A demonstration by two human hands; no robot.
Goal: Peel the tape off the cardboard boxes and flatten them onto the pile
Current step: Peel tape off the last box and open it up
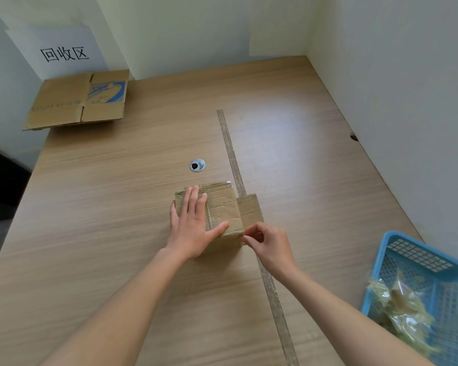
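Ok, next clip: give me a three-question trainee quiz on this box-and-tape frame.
1. True or false: the left hand lies flat on top of the box.
2. What is the right hand doing? A) resting in the basket B) pinching at the box's near right corner C) lifting the flattened box
3. Fill in: crumpled tape lies in the blue ____.

Key: 1 true. 2 B. 3 basket; the flattened box lies at the table's far left corner, untouched.
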